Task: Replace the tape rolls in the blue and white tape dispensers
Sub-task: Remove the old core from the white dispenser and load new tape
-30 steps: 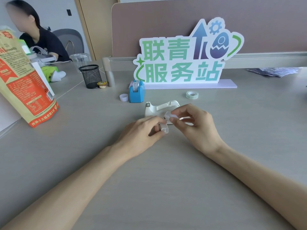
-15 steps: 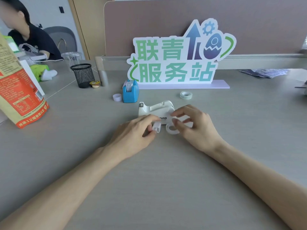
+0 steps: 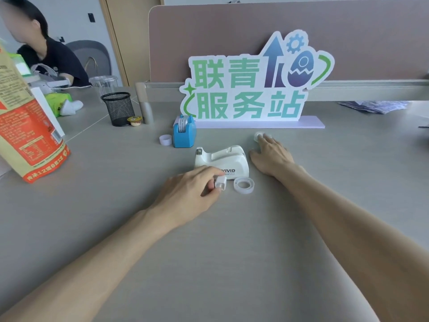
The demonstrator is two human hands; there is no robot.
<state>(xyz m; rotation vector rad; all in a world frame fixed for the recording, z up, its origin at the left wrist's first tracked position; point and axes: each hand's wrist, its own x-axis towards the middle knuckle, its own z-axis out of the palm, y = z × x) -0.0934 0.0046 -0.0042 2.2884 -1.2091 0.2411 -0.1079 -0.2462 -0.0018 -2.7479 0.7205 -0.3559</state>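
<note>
While empty, white dispenser [image 3: 222, 160]; tape in blue dispenser [image 3: 184, 133].

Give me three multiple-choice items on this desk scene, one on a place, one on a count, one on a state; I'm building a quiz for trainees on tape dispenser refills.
1. Where does the empty tape core lie?
A. On the desk in front of the white tape dispenser
B. Inside the blue tape dispenser
C. In the mesh pen cup

2. How many tape dispensers stand on the desk?
A. One
B. Two
C. Three

3. What is the state of the white tape dispenser's roll slot?
A. It holds a full roll
B. It is empty
C. It is covered by a hand

Answers: 1 A, the core rests flat just before the dispenser's base, beside the left hand holding the small white spindle. 2 B, one blue and one white. 3 B, the slot is open and bare, while the right hand reaches the fresh tape roll behind.
</note>
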